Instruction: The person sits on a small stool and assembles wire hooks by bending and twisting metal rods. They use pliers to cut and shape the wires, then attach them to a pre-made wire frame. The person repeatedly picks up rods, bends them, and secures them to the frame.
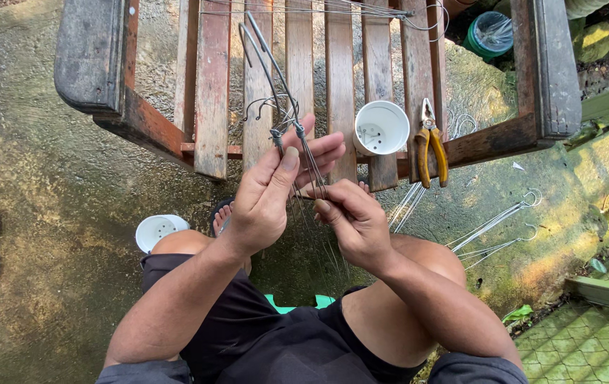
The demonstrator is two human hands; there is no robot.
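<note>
Head view
Wire hanger (287, 107): held above the slatted wooden bench (212, 85); long axis runs up and slightly left, hooked end pointing away from the person, loose strands trailing down toward the knees.
Left hand (269, 195): grip pressed together, pinching the wire hanger at its twisted joint.
Right hand (351, 220): grip pinching the lower strands.
White pot (381, 128): on the bench, just beside orange-handled pliers (429, 146).
Second white pot (159, 229): on the ground, by the left knee.
Spare wire hangers (496, 227): on the ground, right.
</note>
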